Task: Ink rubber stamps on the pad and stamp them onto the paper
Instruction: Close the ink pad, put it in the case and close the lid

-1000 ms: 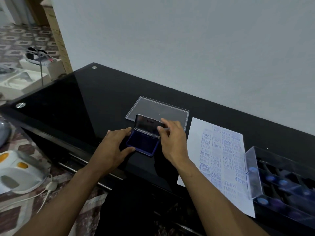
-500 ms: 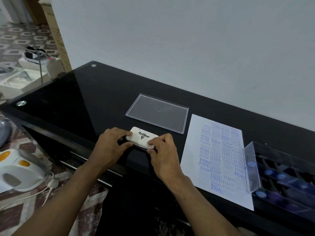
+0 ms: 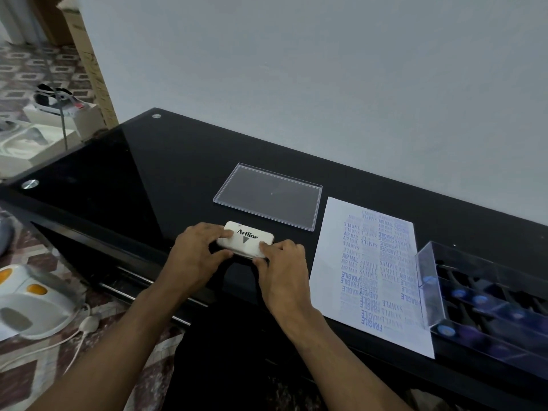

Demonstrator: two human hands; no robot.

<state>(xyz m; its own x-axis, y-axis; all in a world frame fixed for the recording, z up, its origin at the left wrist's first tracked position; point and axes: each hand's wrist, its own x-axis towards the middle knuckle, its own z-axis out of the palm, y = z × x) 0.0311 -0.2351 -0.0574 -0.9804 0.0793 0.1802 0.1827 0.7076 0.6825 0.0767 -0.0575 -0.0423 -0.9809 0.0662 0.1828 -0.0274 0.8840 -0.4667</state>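
- Near the front edge of the glossy black glass table (image 3: pixel 118 179), a closed white rectangular "Artline" ink pad case (image 3: pixel 245 239) lies flat, its long axis running left to right.
- Left hand (image 3: pixel 194 256) grips its left end, fingers on the lid, thumb against the front edge.
- Right hand (image 3: pixel 283 269) pinches the right end; both equally close.
- Stamped white paper sheet (image 3: pixel 373 271) sits just right.

A glossy black table (image 3: pixel 166 185) stood against the wall. On it lay a closed white ink pad (image 3: pixel 245 239) near the front edge, a clear plastic lid (image 3: pixel 268 195) just beyond it, and to the right a paper (image 3: pixel 370 271) covered in blue stamp marks. At the far right a clear stamp box (image 3: pixel 486 304) overlapped the paper's edge.
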